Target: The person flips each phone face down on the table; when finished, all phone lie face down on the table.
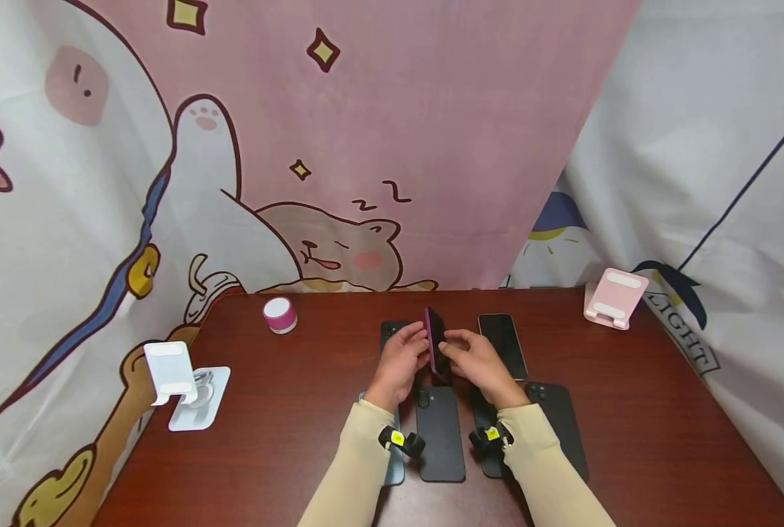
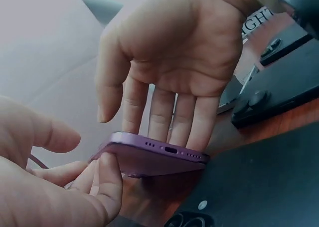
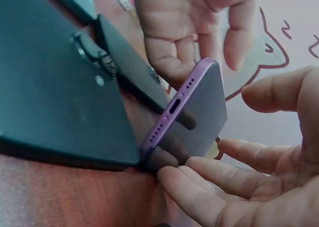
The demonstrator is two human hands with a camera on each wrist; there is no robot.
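Observation:
A purple phone (image 1: pixel 435 340) stands tilted on its long edge between the two hands, its charging port facing the wrist cameras. My left hand (image 1: pixel 400 364) touches the purple back with its fingers; in the left wrist view its thumb (image 2: pixel 60 137) is apart from the phone. On the dark screen side, my right hand (image 1: pixel 480 364) rests loosely extended fingers (image 3: pixel 199 182) near the lower edge, thumb lifted away. Just below the hands lies a dark grey phone (image 1: pixel 441 439), face down. A black phone (image 1: pixel 392 331) is partly hidden behind the left hand.
More phones lie around the forearms: a light blue one (image 1: pixel 394 470) and black ones (image 1: pixel 563 421) face down, and one screen up (image 1: pixel 502 342). A white phone stand (image 1: pixel 199 410) is at left, a pink stand (image 1: pixel 616 296) at far right, a pink jar (image 1: pixel 280 316) at back left.

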